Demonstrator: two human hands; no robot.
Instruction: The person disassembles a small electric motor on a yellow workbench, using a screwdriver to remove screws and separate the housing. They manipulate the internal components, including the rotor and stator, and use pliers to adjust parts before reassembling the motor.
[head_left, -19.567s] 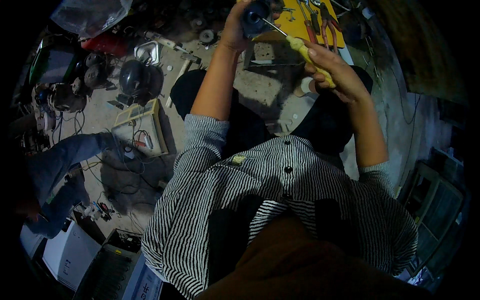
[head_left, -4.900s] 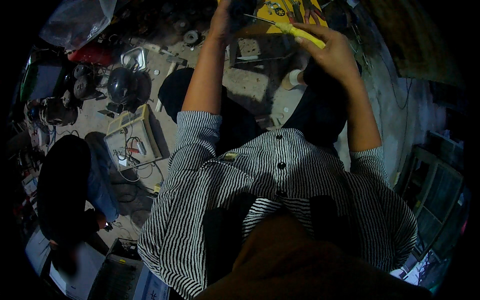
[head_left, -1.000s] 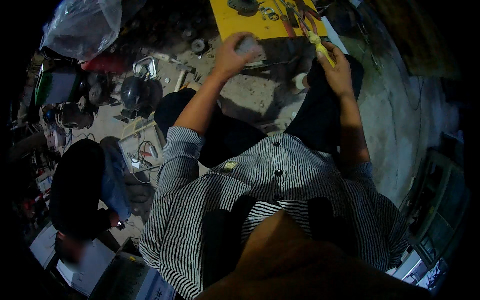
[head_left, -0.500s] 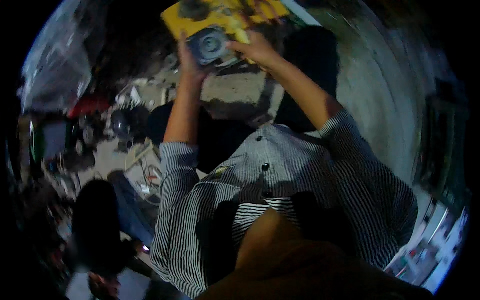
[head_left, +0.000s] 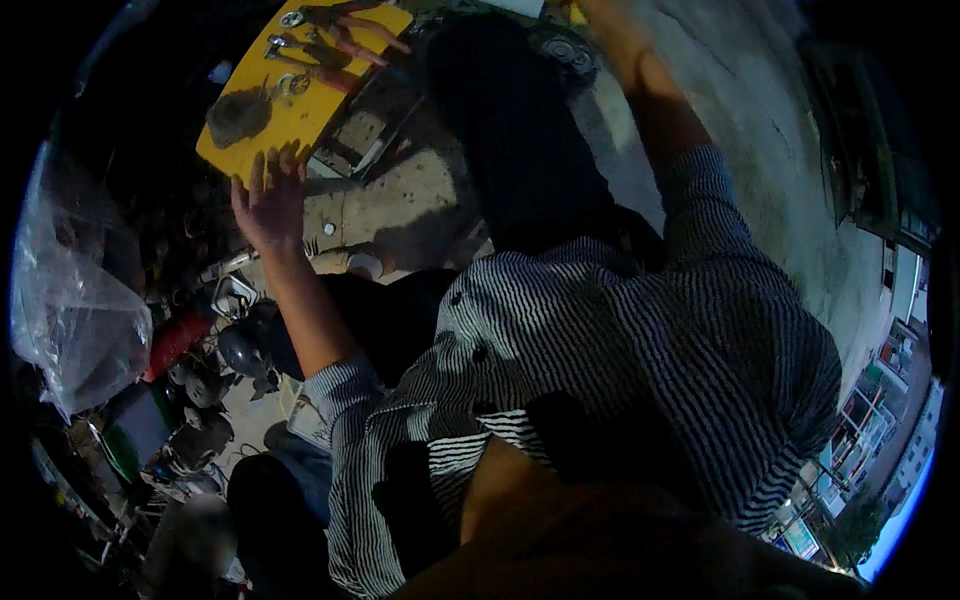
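My left hand is raised with its fingers spread, beside the near edge of a yellow board; it holds nothing. On the board lie a dark lump, a small round metal part and several plier-like tools with reddish handles. My right hand reaches past my dark-clad knee at the top edge, where its fingers are cut off. A bit of something yellow shows beside it; whether I grip it is unclear. A round grey metal part with rings lies on the ground below that hand.
Clear plastic sheeting hangs at the left, above a red object. Dark metal parts clutter the ground there. A small white disc lies on the floor before me. Another person's dark-trousered leg shows at lower left.
Both hands have come off the grey ringed part they held over the board. My left hand has opened and moved left; my right has swung far right. The view has turned.
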